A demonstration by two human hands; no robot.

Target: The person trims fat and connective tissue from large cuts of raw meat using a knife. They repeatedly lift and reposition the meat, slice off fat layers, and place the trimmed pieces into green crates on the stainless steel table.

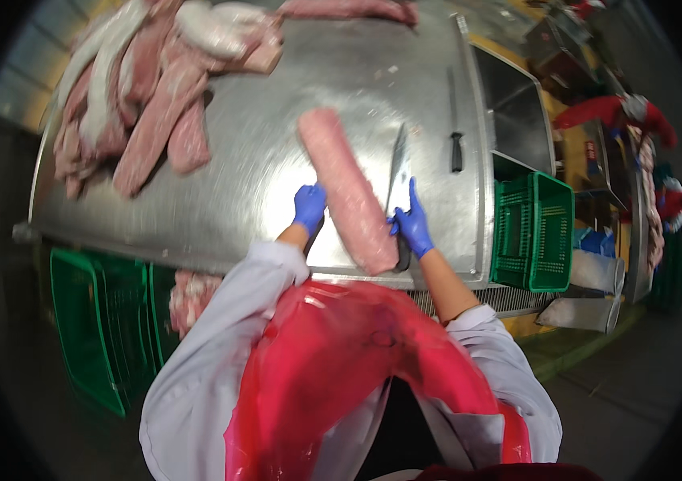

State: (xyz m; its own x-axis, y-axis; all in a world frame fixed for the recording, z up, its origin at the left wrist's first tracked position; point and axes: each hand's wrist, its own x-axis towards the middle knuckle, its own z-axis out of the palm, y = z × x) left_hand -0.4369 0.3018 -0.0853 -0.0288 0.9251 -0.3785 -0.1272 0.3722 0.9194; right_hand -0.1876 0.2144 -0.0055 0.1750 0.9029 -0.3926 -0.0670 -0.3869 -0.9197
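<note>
A long pale-pink slab of meat, like a pork loin (346, 188), lies lengthwise in front of me on the steel table (252, 152). My left hand (309, 207), in a blue glove, is at its left edge with the fingers curled; whether they grip anything is hidden. On the other side, my blue-gloved right hand (411, 227) has its index finger stretched out and other fingers reaching to the meat's right edge. A knife (398, 168) lies along that side, its blade pointing away. The right hand covers part of it, and the black handle shows below.
A second, thin knife (456, 144) lies farther right. Meat pieces (160, 104) are heaped at the far left, with another strip (349, 10) at the far edge. Green crates (533, 232) (92, 321) stand beside the table. A person in red (621, 116) works at the far right.
</note>
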